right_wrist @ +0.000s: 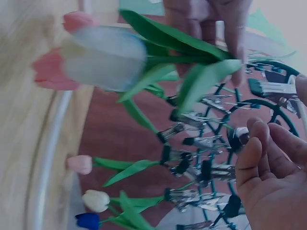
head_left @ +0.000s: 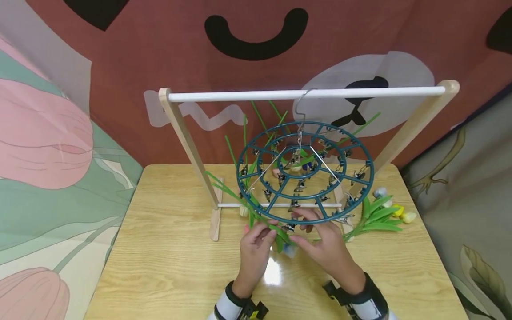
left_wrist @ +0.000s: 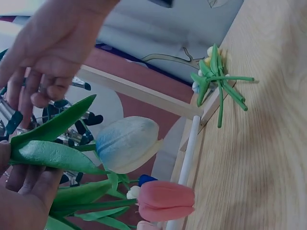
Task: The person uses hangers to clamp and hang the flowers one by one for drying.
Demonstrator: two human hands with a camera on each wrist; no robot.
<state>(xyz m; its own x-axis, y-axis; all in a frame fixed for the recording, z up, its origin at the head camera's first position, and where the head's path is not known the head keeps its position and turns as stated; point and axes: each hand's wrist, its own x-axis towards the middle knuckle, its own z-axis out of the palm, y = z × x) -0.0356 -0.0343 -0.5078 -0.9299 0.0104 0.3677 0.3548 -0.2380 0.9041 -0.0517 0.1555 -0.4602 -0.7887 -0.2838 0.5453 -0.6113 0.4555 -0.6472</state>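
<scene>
Blue-white tulip (head_left: 289, 250) bloom-down, stem (head_left: 263, 219) slanting up leftward, left fingers (head_left: 269, 240) pinching it, right fingers (head_left: 304, 243) beside metal clip (head_left: 290, 227), grip unclear

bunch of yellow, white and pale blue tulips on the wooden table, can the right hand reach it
Probably yes: the bunch lies just right of the right hand, its blooms clear of the round teal clip hanger.

Blue-white tulip (left_wrist: 125, 144), upside down
</scene>
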